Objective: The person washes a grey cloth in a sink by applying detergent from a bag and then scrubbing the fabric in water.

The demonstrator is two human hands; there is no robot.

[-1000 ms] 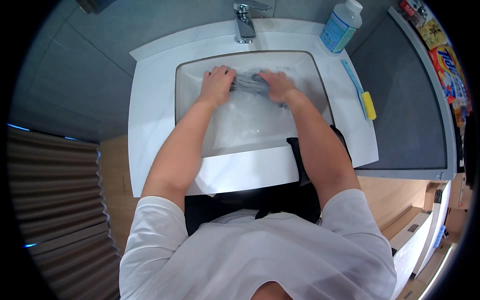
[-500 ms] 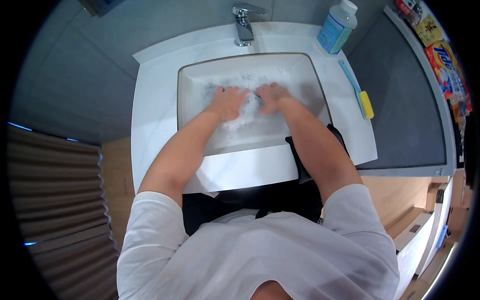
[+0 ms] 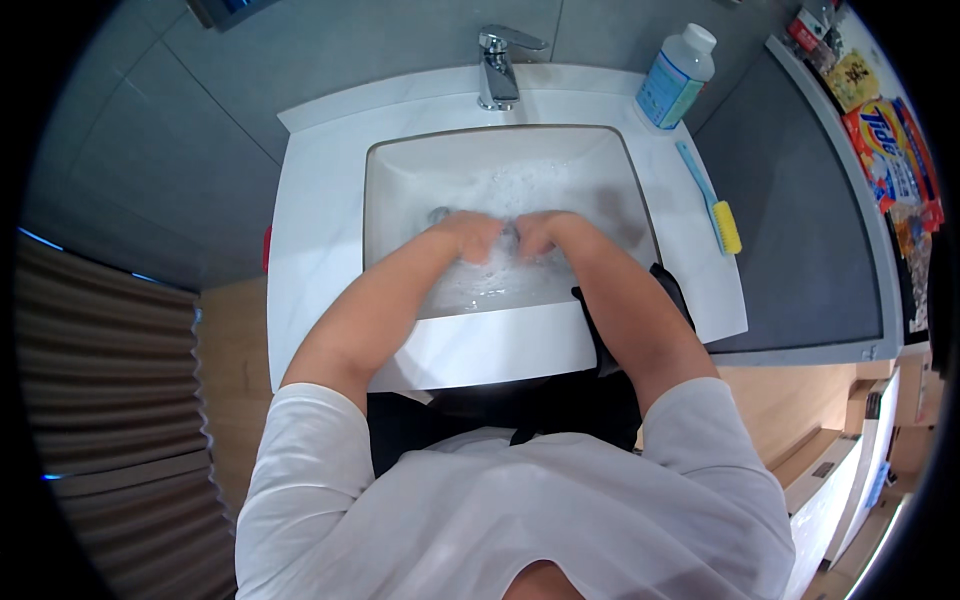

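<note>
Both my hands are down in the soapy water of a white sink basin [image 3: 400, 160]. My left hand [image 3: 474, 236] and my right hand [image 3: 539, 234] are close together, knuckles up, with fingers curled downward and somewhat blurred. Between them shows a bit of wet grey cloth [image 3: 511, 236], and another grey bit pokes out left of my left hand. Both hands seem closed on this cloth; most of it is hidden by hands and suds. Above the basin's back edge stands a chrome faucet [image 3: 497, 75].
A white bottle with a blue label [image 3: 672, 85] stands at the counter's back right. In front of it lies a blue-handled brush with yellow bristles [image 3: 712, 205]. Black cloth [image 3: 603, 350] hangs over the front-right rim beneath my right forearm. Colourful packages [image 3: 885, 150] line the far right.
My hands have drawn nearer to me and closer together, from spread fingers on the foam to curled fingers around the grey cloth. Less foam shows, and the view has shifted slightly.
</note>
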